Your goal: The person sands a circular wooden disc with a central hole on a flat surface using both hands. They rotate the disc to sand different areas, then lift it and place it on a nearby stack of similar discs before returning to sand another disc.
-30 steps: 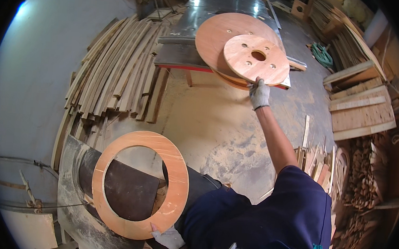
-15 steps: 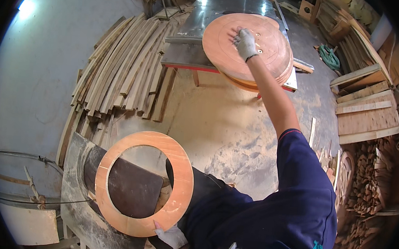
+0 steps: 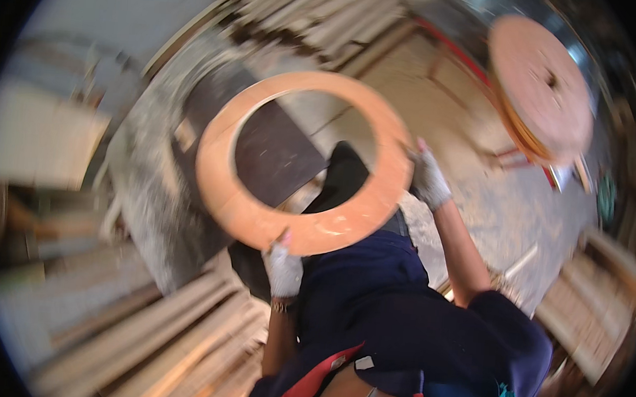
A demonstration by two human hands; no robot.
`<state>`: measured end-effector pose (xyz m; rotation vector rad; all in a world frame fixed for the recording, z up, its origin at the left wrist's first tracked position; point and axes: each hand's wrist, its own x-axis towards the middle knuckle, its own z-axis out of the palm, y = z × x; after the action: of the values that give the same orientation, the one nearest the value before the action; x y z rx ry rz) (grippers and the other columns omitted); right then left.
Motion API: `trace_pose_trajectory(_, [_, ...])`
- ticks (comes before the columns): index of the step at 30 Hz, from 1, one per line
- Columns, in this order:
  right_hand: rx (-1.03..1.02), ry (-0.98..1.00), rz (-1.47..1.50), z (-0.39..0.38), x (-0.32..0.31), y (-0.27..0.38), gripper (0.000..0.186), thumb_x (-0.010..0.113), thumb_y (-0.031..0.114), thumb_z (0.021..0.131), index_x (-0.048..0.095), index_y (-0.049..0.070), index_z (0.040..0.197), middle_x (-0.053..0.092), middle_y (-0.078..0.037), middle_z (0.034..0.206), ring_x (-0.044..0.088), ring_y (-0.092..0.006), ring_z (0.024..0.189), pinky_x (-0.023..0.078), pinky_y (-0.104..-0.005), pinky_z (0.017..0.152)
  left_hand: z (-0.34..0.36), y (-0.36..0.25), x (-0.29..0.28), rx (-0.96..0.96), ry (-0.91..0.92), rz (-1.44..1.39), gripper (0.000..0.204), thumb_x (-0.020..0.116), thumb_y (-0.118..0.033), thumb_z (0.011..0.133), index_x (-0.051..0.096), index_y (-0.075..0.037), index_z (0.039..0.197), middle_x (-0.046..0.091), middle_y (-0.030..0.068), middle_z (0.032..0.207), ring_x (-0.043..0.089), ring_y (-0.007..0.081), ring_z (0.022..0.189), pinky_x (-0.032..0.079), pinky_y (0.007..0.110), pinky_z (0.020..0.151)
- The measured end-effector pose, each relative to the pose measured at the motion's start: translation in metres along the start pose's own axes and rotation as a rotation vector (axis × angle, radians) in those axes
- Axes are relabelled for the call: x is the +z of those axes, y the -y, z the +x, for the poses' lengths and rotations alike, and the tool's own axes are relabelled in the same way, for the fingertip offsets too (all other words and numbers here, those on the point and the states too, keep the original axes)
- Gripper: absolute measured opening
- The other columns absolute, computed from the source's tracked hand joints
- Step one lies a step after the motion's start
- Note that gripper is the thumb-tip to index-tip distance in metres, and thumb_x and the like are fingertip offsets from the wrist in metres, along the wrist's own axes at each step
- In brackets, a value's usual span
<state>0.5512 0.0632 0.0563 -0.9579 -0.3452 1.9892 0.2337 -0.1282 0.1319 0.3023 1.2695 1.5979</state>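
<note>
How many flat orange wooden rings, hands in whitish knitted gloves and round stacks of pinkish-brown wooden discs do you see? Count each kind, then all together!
Flat orange wooden ring: 1
Left hand and right hand, in whitish knitted gloves: 2
Round stack of pinkish-brown wooden discs: 1
Total: 4

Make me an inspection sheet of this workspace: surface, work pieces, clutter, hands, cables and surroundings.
Surface: grey board left of the ring, pale-streaked, apparently dusty.
Work pieces: flat wooden ring, held up; round wooden discs stacked on the red-edged table.
Clutter: timber lengths beyond the ring, more wood at lower left.
Hands: left hand, gloved, has a grip on the ring's near edge; right hand, gloved, at its right edge, contact unclear.
Cables: none clear; a green bundle is too blurred to identify.
Surroundings: pale wall at upper left.
</note>
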Motion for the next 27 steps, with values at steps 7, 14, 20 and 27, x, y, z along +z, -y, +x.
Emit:
trace_pose_trajectory(7, [-0.304, 0.082, -0.455, -0.027, -0.048, -0.009, 0.08, 0.062, 0.049, 0.101, 0.037, 0.006, 0.164, 0.049, -0.018, 0.161, 0.055, -0.0318, 0.137, 0.044, -0.0469, 0.118, -0.008, -0.015, 0.0, 0.089, 0.316, 0.236, 0.042, 0.077, -0.015, 0.097, 0.064, 0.0, 0.134, 0.071, 0.0057, 0.122, 0.063, 0.012, 0.114, 0.052, 0.034, 0.102])
trace_pose_trajectory(14, [-0.229, 0.88, 0.068, 0.046, 0.007, 0.086, 0.075, 0.072, 0.007, 0.096, 0.039, 0.019, 0.163, 0.054, -0.009, 0.157, 0.056, -0.0266, 0.142, 0.046, -0.0481, 0.121, -0.041, -0.048, -0.005, 0.393, 0.419, 0.14, 0.046, 0.083, -0.021, 0.094, 0.067, -0.003, 0.133, 0.072, 0.0076, 0.13, 0.064, 0.0157, 0.124, 0.05, 0.036, 0.107])
trace_pose_trajectory(20, [0.074, 1.314, -0.158, 0.076, 0.167, 0.082, 0.084, 0.085, 0.012, 0.088, 0.041, 0.02, 0.16, 0.056, -0.012, 0.153, 0.057, -0.043, 0.135, 0.048, -0.0629, 0.113, -0.092, -0.041, -0.044, 0.607, 0.091, -0.359, 0.051, 0.082, -0.007, 0.089, 0.064, -0.004, 0.137, 0.073, 0.0218, 0.127, 0.068, 0.036, 0.126, 0.055, 0.049, 0.109])
trace_pose_trajectory(27, [0.132, 1.323, -0.895, -0.053, 0.378, -0.1, 0.113, 0.087, 0.04, 0.082, 0.023, 0.0, 0.165, 0.049, -0.035, 0.152, 0.061, -0.0503, 0.128, 0.049, -0.0568, 0.112, -0.162, 0.031, -0.111, 0.887, -0.303, -1.03, 0.061, 0.077, -0.024, 0.093, 0.052, -0.008, 0.146, 0.059, 0.0196, 0.147, 0.06, 0.0431, 0.133, 0.048, 0.059, 0.115])
